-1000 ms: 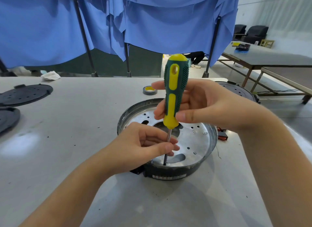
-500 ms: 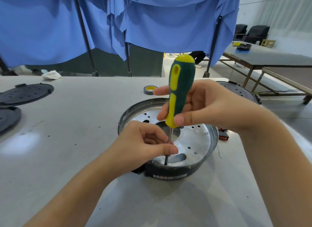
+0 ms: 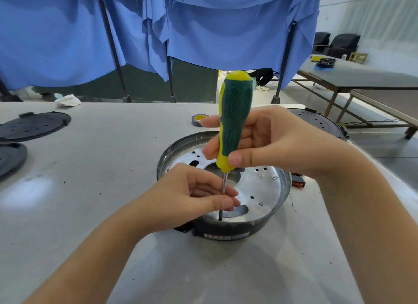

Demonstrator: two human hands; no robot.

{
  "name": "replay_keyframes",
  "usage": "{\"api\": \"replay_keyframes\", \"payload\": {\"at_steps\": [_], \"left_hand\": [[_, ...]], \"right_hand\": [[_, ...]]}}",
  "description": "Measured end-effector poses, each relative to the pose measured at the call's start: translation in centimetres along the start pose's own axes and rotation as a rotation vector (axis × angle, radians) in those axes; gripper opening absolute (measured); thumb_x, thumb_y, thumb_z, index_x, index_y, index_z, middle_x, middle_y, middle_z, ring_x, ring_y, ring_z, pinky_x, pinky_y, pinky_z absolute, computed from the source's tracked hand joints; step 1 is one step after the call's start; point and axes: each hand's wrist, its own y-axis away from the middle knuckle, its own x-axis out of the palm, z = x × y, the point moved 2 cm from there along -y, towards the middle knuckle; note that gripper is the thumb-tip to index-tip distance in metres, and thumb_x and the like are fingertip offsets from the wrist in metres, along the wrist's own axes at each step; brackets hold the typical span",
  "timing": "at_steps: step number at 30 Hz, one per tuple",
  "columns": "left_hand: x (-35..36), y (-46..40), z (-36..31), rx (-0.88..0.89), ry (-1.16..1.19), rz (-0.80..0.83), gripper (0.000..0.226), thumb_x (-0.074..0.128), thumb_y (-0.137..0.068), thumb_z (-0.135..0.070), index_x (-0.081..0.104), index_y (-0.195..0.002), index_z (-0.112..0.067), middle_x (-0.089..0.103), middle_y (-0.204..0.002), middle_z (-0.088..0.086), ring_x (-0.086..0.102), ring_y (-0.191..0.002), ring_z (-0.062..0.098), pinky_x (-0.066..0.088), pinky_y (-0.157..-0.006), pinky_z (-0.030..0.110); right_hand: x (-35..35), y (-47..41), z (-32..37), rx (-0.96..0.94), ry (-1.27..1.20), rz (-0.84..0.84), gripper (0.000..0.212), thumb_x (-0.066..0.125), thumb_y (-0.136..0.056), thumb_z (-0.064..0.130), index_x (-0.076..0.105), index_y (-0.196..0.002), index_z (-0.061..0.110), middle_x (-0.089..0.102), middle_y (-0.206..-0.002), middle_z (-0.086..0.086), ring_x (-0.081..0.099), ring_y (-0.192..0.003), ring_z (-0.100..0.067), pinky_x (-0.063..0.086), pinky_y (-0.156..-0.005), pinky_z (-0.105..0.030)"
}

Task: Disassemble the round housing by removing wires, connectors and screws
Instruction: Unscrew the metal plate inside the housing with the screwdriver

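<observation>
Black round lids lie at the far left of our grey surface, one behind the other, and a crumpled white cloth sits at the back edge. Our left hand comes in from the lower left and pinches the thin metal shaft of the screwdriver between thumb and fingers. The round housing sits in the middle of the surface, right in front of us, with its shiny metal plate facing up. The screwdriver stands nearly upright, and its tip goes down onto the plate near the front rim. A roll of tape lies behind the housing. Our right hand wraps around the green and yellow handle. Behind that hand another black round part rests near the right edge. Blue cloth hangs across the back.
</observation>
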Motion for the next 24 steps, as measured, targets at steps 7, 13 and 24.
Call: {"api": "replay_keyframes", "payload": {"at_steps": [7, 13, 24], "left_hand": [[0.16, -0.24, 0.15, 0.011, -0.060, -0.173, 0.014, 0.086, -0.064, -0.014, 0.075, -0.061, -0.022, 0.076, -0.075, -0.001, 0.073, -0.069, 0.012, 0.052, -0.064, 0.013], [0.02, -0.43, 0.39, 0.043, -0.124, -0.191, 0.019, 0.086, -0.058, -0.031, 0.071, -0.062, -0.020, 0.074, -0.072, 0.001, 0.070, -0.063, 0.012, 0.055, -0.063, 0.018], [0.36, -0.36, 0.52, 0.085, -0.092, -0.250, 0.026, 0.081, -0.056, -0.041, 0.073, -0.065, -0.019, 0.074, -0.068, 0.003, 0.071, -0.067, 0.028, 0.055, -0.066, 0.028]], "right_hand": [[0.12, -0.68, -0.60, 0.008, 0.144, -0.114, 0.052, 0.080, -0.070, 0.013, 0.064, -0.119, 0.016, 0.071, -0.109, -0.009, 0.068, -0.102, -0.025, 0.056, -0.084, -0.031], [-0.01, -0.31, -0.23, -0.030, 0.057, -0.078, 0.049, 0.071, -0.075, 0.002, 0.060, -0.121, 0.009, 0.073, -0.104, -0.012, 0.071, -0.096, -0.025, 0.056, -0.080, -0.026], [0.00, -0.78, -0.50, 0.037, 0.268, -0.154, 0.058, 0.077, -0.068, 0.025, 0.061, -0.124, 0.021, 0.069, -0.089, -0.003, 0.066, -0.082, -0.015, 0.057, -0.079, -0.030]]}}
